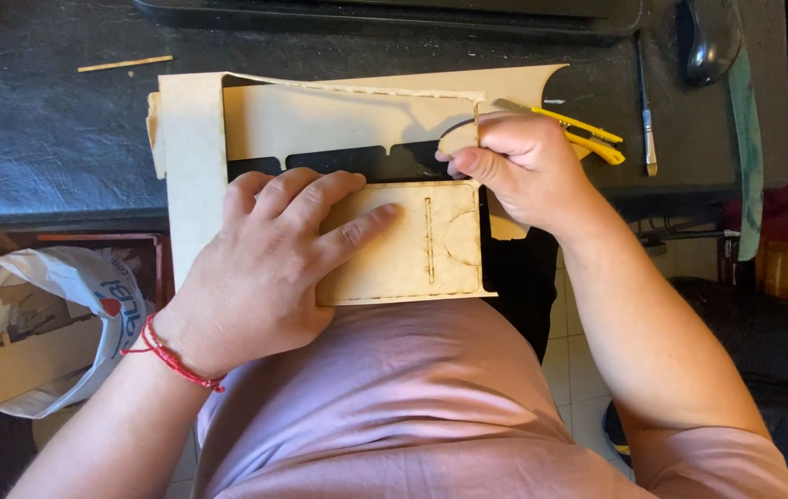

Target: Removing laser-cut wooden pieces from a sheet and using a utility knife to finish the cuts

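A thin tan laser-cut wood sheet [192, 157] lies at the dark table's front edge, with cut-out openings showing the black surface through it. My left hand [269, 268] lies flat on a rectangular cut panel [408, 268] of the sheet, fingers spread and pressing it down. My right hand [528, 166] is closed on a yellow-handled cutter [588, 134], held at the panel's upper right corner. A thin wooden sliver stands up by my right thumb.
A wooden stick [126, 64] lies at the back left of the black table [42, 139]. A slim metal tool [648, 120] and a dark mouse-like object [703, 42] sit at the right. A white plastic bag [33, 314] with scraps is lower left.
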